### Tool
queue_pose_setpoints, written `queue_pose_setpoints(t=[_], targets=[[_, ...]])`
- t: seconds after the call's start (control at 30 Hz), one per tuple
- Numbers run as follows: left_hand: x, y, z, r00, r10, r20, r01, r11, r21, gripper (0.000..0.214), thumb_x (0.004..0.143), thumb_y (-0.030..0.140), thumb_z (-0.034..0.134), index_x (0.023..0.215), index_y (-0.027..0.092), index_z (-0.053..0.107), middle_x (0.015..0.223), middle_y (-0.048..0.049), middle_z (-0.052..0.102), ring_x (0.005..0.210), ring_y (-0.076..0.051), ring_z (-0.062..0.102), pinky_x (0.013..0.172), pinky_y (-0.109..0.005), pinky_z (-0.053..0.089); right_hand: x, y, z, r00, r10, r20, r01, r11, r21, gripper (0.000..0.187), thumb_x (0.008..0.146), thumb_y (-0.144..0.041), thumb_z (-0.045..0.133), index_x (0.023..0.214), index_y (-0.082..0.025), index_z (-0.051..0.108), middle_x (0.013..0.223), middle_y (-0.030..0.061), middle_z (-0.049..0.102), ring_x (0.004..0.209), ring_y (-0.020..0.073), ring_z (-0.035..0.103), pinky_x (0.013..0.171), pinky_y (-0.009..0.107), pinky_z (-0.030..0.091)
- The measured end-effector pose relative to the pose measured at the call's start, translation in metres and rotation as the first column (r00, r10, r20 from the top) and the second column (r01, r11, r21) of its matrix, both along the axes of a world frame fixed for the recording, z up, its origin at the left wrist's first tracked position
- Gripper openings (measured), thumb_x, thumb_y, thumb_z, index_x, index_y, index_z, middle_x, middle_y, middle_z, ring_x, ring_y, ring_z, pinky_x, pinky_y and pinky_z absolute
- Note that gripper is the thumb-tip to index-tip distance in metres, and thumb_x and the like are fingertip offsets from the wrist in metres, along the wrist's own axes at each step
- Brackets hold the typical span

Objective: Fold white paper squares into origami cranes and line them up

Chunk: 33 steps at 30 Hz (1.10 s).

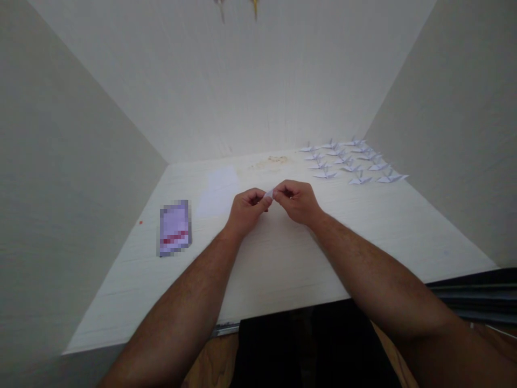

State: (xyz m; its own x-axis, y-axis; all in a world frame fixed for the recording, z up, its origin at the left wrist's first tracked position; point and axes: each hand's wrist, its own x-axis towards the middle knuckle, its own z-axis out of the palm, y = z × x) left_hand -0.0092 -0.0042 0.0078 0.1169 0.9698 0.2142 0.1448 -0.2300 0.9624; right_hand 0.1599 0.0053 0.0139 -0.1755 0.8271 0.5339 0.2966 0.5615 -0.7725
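Observation:
A small folded piece of white paper (269, 193) is pinched between my two hands over the middle of the table. My left hand (249, 207) grips its left side, thumb on top. On the other side, the thumb and fingertips of my right hand (297, 198) close on the paper's right end. My fingers cover much of it, so its full shape is hidden. Left of my left hand lies a flat stack or sheet of white paper (219, 186). Beyond my right hand stand several folded white paper cranes (343, 160) in rows.
A blurred-out purple rectangular object (175, 227) lies at the left of the white table (283, 264). Near the left edge is a tiny orange-red bit (140, 222). Pale walls enclose the back and both sides. Some brownish marks (278, 159) show near the back wall.

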Motion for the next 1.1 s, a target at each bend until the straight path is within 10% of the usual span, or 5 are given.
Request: queue_pose_setpoints(t=[1.1], targets=[[-0.0037,0.0,-0.0019,0.847,-0.156,0.508,0.334,0.899,-0.281,0.023,0.066,0.032,0.08,0.068,0.011,0.07,0.066,-0.0054,0.065,0.051,-0.01,0.056,0.051,-0.026,0.048,0.0032,0.0081,-0.0005,0.892,0.274,-0.361,-0.395,0.86,-0.324,0.025,0.062,-0.029,0.083,0.077,-0.018,0.067,0.066,-0.0025,0.068,0.056,0.0101,0.062,0.05,0.023,0.053]])
